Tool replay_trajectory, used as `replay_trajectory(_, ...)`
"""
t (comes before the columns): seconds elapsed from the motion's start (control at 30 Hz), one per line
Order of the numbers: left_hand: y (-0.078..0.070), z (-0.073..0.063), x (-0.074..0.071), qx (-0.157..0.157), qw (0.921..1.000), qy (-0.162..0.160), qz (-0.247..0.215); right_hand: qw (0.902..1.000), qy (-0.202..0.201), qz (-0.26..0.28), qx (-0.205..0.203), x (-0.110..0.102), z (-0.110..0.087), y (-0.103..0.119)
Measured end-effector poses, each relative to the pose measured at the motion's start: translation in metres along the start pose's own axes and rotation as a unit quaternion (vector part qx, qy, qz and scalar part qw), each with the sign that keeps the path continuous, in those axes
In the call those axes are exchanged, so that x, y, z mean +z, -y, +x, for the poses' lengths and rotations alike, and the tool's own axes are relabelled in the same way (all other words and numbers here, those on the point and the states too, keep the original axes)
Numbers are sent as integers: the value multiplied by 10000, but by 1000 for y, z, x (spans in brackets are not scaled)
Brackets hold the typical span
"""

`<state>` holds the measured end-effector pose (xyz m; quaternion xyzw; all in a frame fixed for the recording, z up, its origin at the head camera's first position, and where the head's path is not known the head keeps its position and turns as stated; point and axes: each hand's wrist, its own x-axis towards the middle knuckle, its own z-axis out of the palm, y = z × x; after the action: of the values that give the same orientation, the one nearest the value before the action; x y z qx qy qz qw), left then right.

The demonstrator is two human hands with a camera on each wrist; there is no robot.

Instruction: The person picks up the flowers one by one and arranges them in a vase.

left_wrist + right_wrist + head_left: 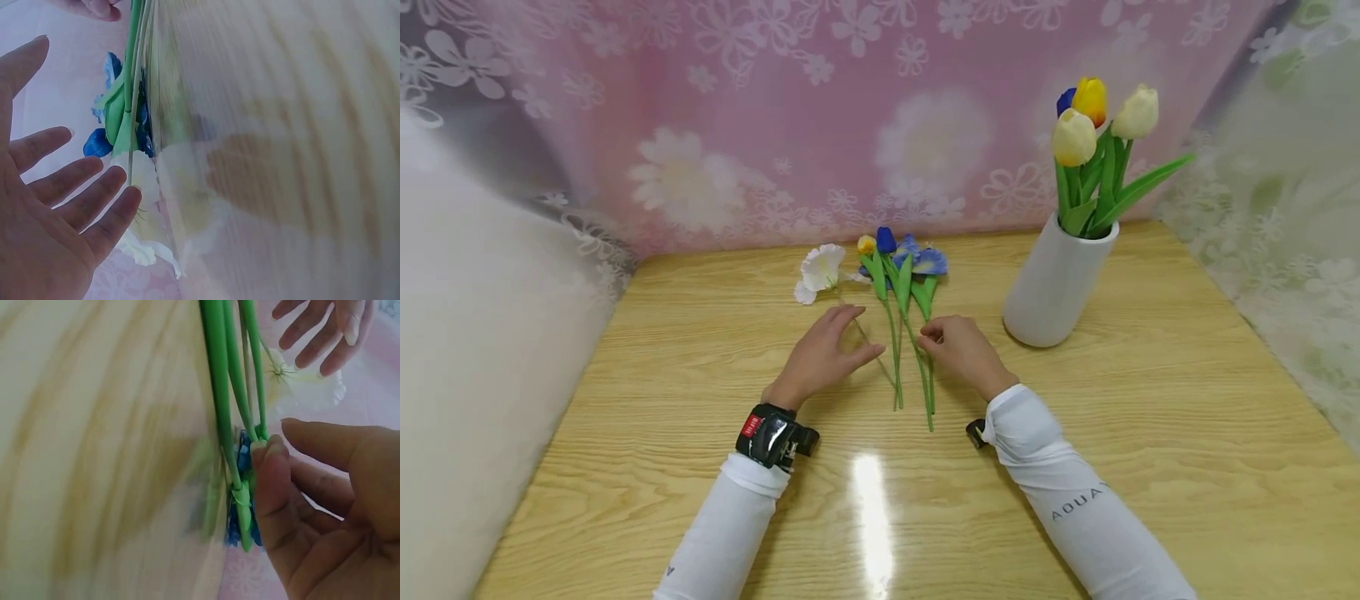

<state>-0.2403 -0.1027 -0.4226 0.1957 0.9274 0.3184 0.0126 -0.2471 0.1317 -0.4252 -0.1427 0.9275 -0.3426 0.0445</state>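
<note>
On the table lie artificial flowers: a white flower [822, 267], a yellow tulip [867, 245], a dark blue tulip [886, 240] and a blue iris [931, 262]. Their thin green stems point toward me. Over the white flower's stem [880, 364] hovers my left hand [825, 353], thumb and fingers spread with nothing between them; the left wrist view shows those fingers extended. My right hand [964, 353] is at the right side of the bunch, thumb and fingertips pinching a green flower stem [254, 362] just below the leaves. Part of that stem is hidden behind the fingers.
A white vase [1058, 283] stands at the back right, holding cream, yellow and blue tulips [1075, 137] with long leaves. Behind the wooden table [662, 375] hangs a pink floral cloth [790, 125]. Pale cloth borders both sides.
</note>
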Motion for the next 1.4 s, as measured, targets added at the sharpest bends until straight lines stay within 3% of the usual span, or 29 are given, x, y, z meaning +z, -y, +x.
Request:
replay_trajectory(0.3,-1,-4,2,61,9998,-121,-114,9993,-57,-169,339,1,3,4)
replay_trajectory(0.53,1,-6,3,20,9999,-129,-11,9977,265,-404,467,3,9,6)
replay_trajectory(0.8,3,-7,2,59,9998,-208,25,9968,379,224,662,3,8,4)
replay_trajectory(1.1,9,-11,-7,-90,9992,-371,-105,9942,80,944,507,-8,4,14)
replay_trajectory(1.4,5,-10,-13,-21,9985,-433,-346,9948,-791,645,58,-41,-8,28)
